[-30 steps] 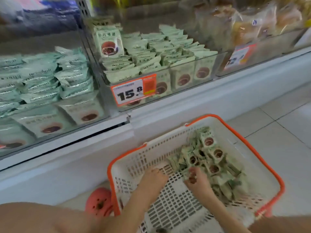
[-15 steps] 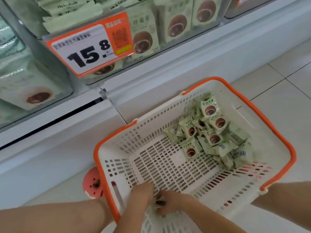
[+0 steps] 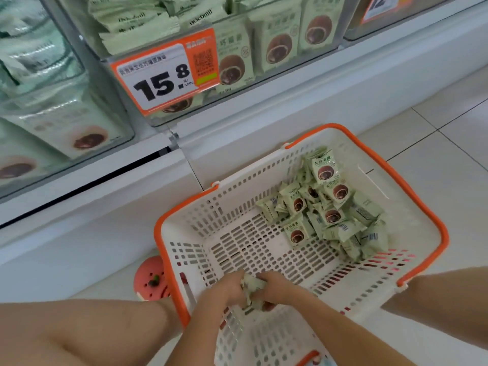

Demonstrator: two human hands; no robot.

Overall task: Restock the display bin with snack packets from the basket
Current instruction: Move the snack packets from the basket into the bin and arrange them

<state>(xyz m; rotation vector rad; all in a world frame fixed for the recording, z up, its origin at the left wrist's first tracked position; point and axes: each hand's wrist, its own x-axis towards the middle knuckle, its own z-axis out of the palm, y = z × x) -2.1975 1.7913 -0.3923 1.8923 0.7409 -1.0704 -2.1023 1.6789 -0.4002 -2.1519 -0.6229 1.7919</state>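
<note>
Both hands [image 3: 253, 291] hide most of the clutched packets [image 3: 254, 286]; display bin [image 3: 237, 83] cut off above.

Basket [image 3: 264, 170] perforated matt plastic; packets [image 3: 332, 215] crinkly film; bin [image 3: 277, 75] clear glossy.

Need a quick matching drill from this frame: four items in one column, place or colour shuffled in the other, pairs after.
Items
1. basket rim
2. price tag
3. pile of snack packets
4. both hands

Descriptions
A. basket's far right corner
B. orange
C. near basket wall, holding green packets
D. on the display bin's front

Pairs: 1-B, 2-D, 3-A, 4-C
</note>
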